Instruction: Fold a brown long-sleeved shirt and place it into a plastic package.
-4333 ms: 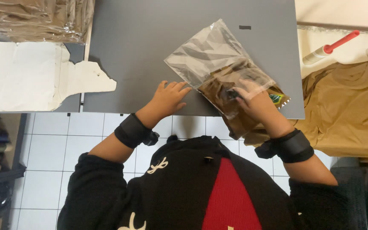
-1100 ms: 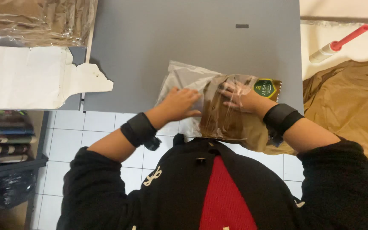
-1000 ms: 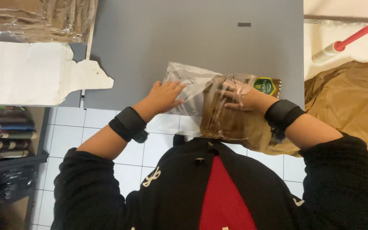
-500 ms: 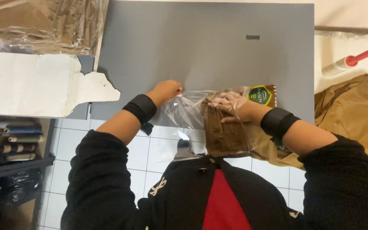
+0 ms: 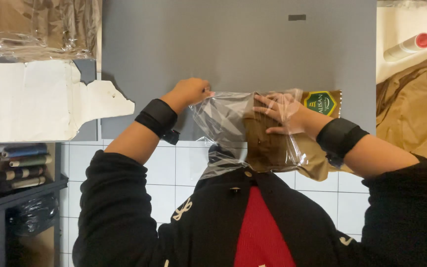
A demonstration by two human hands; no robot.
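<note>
Head view: left hand (image 5: 190,92) pinching clear plastic bag (image 5: 223,118) edge; right hand (image 5: 282,112) flat, fingers spread, inside bag on folded brown garment (image 5: 265,143). Best kept taut, pushed square.

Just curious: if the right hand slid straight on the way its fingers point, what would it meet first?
The right hand, pressed on the folded brown cloth in the clear bag, points toward the left hand. It would probably cross loose bag plastic first, then that hand.
</note>
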